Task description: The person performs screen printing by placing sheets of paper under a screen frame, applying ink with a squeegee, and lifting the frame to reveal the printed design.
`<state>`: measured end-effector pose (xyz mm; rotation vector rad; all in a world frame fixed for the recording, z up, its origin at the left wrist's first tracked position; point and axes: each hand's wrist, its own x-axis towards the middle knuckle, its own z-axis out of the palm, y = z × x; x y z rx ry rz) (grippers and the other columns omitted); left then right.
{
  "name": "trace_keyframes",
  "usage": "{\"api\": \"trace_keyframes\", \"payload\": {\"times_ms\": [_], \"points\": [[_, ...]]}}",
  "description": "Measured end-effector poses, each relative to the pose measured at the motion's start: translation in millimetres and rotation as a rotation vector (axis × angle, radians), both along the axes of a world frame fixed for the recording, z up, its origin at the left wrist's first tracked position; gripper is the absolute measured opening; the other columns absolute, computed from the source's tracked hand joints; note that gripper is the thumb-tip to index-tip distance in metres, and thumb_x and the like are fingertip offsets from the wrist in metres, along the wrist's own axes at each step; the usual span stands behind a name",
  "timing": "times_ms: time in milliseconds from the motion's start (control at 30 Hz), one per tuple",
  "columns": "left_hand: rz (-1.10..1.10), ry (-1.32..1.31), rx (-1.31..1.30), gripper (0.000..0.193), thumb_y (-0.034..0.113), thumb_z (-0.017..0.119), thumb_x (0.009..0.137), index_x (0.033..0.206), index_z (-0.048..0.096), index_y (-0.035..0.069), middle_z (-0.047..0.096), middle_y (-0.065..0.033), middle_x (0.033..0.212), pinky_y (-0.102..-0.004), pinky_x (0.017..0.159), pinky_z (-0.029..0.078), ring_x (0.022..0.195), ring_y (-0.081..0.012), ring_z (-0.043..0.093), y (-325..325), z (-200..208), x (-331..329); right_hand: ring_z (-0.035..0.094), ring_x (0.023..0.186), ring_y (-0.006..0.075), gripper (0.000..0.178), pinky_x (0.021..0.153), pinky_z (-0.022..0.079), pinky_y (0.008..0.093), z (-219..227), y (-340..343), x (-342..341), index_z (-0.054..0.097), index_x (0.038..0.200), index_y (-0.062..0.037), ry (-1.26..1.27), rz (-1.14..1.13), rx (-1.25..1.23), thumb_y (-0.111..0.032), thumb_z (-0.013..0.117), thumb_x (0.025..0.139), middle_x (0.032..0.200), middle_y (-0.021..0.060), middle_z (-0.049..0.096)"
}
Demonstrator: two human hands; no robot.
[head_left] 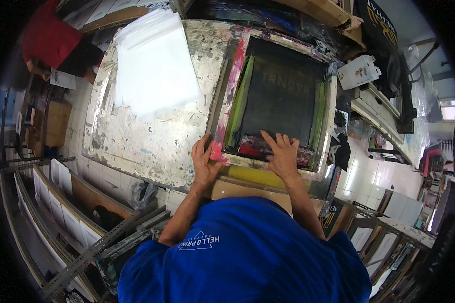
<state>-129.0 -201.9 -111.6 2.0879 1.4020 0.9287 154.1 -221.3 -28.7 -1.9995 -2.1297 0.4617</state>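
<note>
A screen printing frame [329,126] with a dark mesh [283,86] lies on a paint-stained table [151,136]. Pink and white ink smears cover its rim, and green bands run down both sides of the mesh. My left hand [205,164] rests at the frame's near left corner, fingers stretched up along the side and thumb along the front edge. Over the near end of the mesh, my right hand [284,154] spreads its fingers, the index reaching out furthest. Beneath and beside it is a band of red and dark ink [253,147]; whether its fingertips touch is unclear.
A stack of clear-white plastic sleeves [156,65] lies on the table's left part. A whitish plastic container [359,71] stands right of the frame. Someone in a red shirt [50,35] is at the far left. Metal racks [81,262] with boards stand at the lower left.
</note>
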Motion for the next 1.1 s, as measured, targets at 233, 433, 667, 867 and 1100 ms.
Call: {"api": "trace_keyframes", "payload": {"times_ms": [233,433,667,867,1100], "points": [[0.029,0.022,-0.051,0.082,0.031,0.089,0.063,0.136,0.063,0.005,0.039,-0.0225,0.157,-0.0522,0.114,0.031,0.138,-0.0431,0.037,-4,-1,-4,0.051,0.111,0.0305,0.087,0.098,0.032,0.0521,-38,82,41,0.058,0.14,-0.0204,-0.006,-0.046,0.235,-0.007,0.072,0.056,0.115,0.0138,0.057],[0.009,-0.008,-0.101,0.086,0.04,0.088,0.067,0.141,0.06,0.006,0.034,-0.0235,0.16,-0.0525,0.114,0.029,0.139,-0.0427,0.035,-8,-2,-6,0.052,0.116,0.0309,0.085,0.102,0.031,0.052,-48,185,88,0.059,0.14,-0.0211,-0.092,-0.047,0.374,-0.011,0.07,0.056,0.119,0.0143,0.059],[0.002,0.005,-0.076,0.086,0.04,0.087,0.067,0.139,0.058,0.002,0.041,-0.0245,0.155,-0.0519,0.111,0.032,0.135,-0.042,0.041,-7,4,-7,0.053,0.118,0.031,0.087,0.103,0.03,0.0536,-53,284,126,0.058,0.143,-0.0234,-0.138,-0.028,0.454,-0.014,0.071,0.058,0.124,0.0163,0.06],[-0.004,-0.039,-0.07,0.089,0.044,0.086,0.067,0.14,0.057,0.002,0.041,-0.0241,0.154,-0.0515,0.112,0.031,0.135,-0.0419,0.042,-7,4,-6,0.058,0.126,0.0383,0.064,0.103,0.04,0.0502,-40,331,158,0.066,0.136,-0.0214,-0.1,0.003,0.455,-0.008,0.072,0.073,0.134,0.0241,0.064],[-0.016,-0.032,-0.05,0.088,0.046,0.085,0.069,0.14,0.058,0.002,0.049,-0.0226,0.147,-0.0506,0.109,0.032,0.132,-0.0393,0.044,-7,5,-8,0.07,0.11,0.0333,0.061,0.102,0.049,0.0353,-13,330,149,0.069,0.13,-0.0161,0.198,0.009,0.406,0.001,0.072,0.072,0.119,0.018,0.072]]}}
